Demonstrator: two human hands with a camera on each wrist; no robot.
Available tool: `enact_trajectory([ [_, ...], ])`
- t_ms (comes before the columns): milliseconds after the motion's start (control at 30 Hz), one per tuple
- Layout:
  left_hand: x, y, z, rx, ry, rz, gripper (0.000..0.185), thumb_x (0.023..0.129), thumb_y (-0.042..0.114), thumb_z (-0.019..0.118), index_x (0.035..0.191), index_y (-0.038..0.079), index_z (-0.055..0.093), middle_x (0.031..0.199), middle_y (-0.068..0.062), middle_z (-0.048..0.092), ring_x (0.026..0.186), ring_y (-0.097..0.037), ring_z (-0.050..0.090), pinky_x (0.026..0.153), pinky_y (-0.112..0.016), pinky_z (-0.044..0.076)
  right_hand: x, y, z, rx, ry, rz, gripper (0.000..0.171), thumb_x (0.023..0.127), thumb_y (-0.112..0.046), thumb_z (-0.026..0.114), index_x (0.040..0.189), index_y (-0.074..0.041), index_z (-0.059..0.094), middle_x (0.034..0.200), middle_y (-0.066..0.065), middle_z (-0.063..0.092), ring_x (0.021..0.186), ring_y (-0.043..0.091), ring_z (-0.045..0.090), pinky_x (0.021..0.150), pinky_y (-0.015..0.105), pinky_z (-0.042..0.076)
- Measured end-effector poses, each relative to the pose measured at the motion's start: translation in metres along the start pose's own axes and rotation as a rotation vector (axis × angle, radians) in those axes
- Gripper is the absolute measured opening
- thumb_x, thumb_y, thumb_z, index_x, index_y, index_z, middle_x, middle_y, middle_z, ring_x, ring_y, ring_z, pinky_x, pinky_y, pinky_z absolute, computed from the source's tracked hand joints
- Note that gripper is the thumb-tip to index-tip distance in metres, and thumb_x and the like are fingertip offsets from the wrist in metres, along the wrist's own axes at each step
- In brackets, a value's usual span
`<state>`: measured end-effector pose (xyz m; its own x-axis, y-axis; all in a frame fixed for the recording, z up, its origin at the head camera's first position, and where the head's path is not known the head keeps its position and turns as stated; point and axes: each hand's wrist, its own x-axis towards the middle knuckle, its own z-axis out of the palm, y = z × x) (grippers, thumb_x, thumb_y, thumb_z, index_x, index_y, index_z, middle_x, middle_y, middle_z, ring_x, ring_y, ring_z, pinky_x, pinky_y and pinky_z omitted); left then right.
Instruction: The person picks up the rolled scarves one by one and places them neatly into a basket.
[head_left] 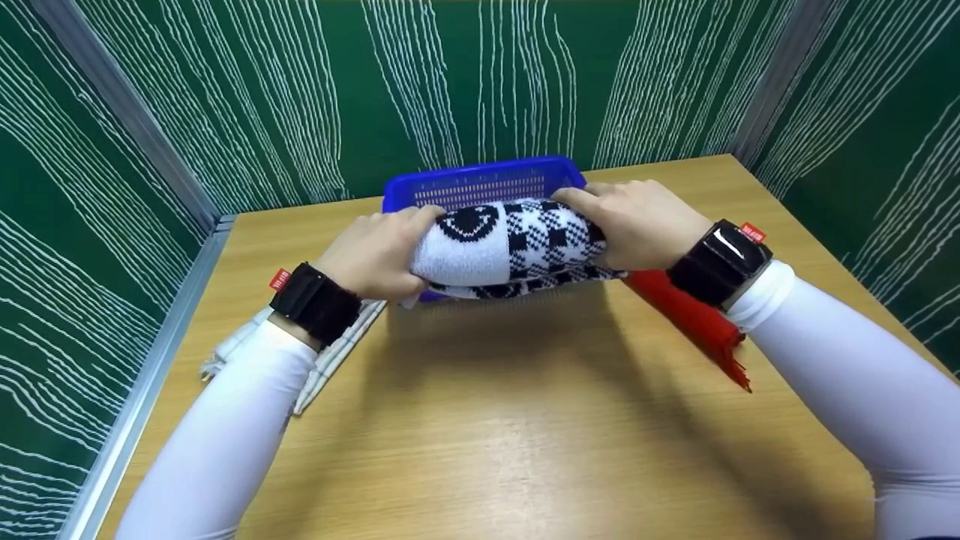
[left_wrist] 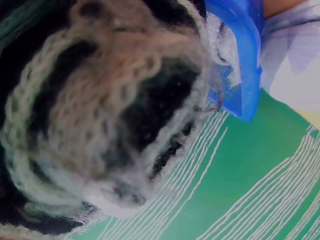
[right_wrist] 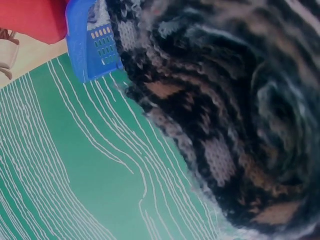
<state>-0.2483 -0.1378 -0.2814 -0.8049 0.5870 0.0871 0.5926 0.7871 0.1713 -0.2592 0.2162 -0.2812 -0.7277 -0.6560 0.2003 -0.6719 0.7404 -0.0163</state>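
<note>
A rolled black-and-white knitted scarf [head_left: 514,247] is being gripped at both ends: the left hand [head_left: 375,255] is being curled round its white end, and the right hand [head_left: 637,225] is being curled round its checked end, fingers over the top and thumbs underneath. The roll is being held level, directly above the front rim of a blue perforated basket [head_left: 480,180], which is being kept at the far middle of the wooden table [head_left: 510,420]. What the basket contains cannot be told, since its interior is being hidden by the roll. In both wrist views the frame is being filled almost wholly by blurred knit [left_wrist: 100,115] [right_wrist: 235,115], with a corner of the basket [left_wrist: 240,70] [right_wrist: 90,40] showing beside it. A red fringed cloth [head_left: 697,319] is being partly covered by the right wrist, just right of the basket. A white checked cloth [head_left: 330,352] is being overlapped by the left forearm, at the basket's left.
</note>
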Motion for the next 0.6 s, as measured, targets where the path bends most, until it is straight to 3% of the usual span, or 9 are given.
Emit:
enact_trajectory([
  [333, 0.006, -0.001, -0.003, 0.016, 0.006, -0.007, 0.09, 0.075, 0.014, 0.086, 0.156, 0.011, 0.048, 0.14, -0.011, 0.067, 0.117, -0.032, 0.07, 0.1, -0.052, 0.063, 0.004, 0.006, -0.001, -0.022, 0.045, -0.026, 0.088, 0.071, -0.008, 0.094, 0.151, -0.008, 0.057, 0.126, 0.022, 0.074, 0.108, 0.044, 0.076, 0.096, 0.062, 0.062],
  [600, 0.011, -0.003, -0.004, 0.026, 0.015, -0.006, 0.089, 0.077, 0.014, 0.084, 0.158, 0.01, 0.047, 0.145, -0.012, 0.065, 0.122, -0.034, 0.069, 0.105, -0.054, 0.06, 0.008, 0.009, -0.001, -0.027, 0.03, -0.002, 0.086, 0.073, -0.006, 0.093, 0.151, -0.007, 0.056, 0.126, 0.022, 0.074, 0.112, 0.044, 0.074, 0.1, 0.063, 0.061],
])
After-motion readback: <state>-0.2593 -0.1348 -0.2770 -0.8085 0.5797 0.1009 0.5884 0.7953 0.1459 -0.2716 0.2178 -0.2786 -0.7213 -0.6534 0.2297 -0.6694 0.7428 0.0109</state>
